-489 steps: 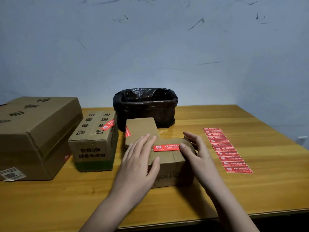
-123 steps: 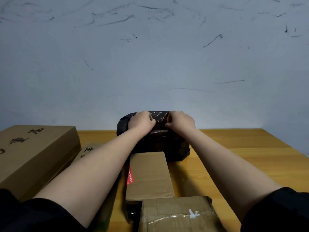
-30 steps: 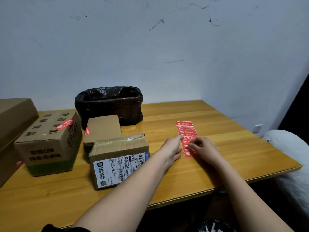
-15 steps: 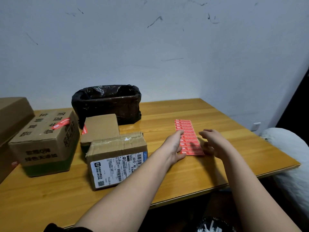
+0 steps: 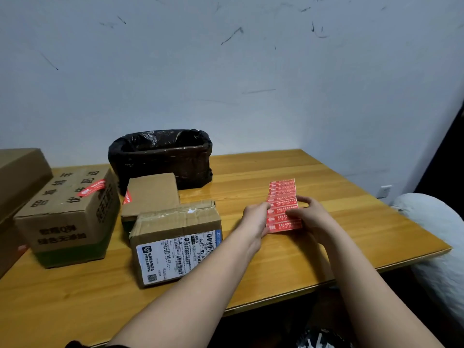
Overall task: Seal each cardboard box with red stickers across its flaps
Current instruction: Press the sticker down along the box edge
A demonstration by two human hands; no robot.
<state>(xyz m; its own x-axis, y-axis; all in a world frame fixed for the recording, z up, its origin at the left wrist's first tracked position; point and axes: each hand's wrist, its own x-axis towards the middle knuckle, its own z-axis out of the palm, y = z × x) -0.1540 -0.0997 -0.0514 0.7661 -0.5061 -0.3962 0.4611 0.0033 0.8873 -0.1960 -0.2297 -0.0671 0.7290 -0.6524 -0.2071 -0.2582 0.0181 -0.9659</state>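
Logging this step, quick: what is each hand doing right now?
Left hand: fingers on the left edge of the sticker sheet, steadying it; exact grip unclear.
Right hand: fingers on the sheet's right side, apparently picking at a sticker.

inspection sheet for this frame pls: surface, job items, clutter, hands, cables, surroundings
Surface: wooden table, glossy.
Job's things: red sticker sheet on the table, right of the boxes; labelled box in front, no red sticker seen on it; plain box behind it, red sticker at its left edge; printed box, red sticker on its top edge; large box at far left, partly out of frame.
Clutter: black-lined bin at the back.
Hands: left hand and right hand both on the sheet's near end.
Cables: nothing seen.
Surroundings: scuffed wall; wall socket.
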